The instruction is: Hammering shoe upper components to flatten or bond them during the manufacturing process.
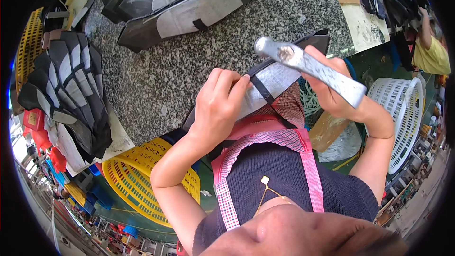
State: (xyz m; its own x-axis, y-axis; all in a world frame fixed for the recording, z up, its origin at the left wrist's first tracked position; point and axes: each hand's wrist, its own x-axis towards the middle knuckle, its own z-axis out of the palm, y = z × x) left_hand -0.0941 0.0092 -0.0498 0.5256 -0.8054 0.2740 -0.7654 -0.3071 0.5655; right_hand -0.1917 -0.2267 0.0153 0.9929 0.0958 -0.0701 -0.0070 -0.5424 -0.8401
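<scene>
While the left hand (218, 104) pinches a black-and-grey panel (283, 77) by the counter (147, 85), right hand (326, 96) grips a metal hammer (316, 67) over it.

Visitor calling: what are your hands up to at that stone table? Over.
Left hand holding grey-black piece. Right hand gripping hammer above it. Hammer hides part of piece; stacked pieces farther back.
</scene>
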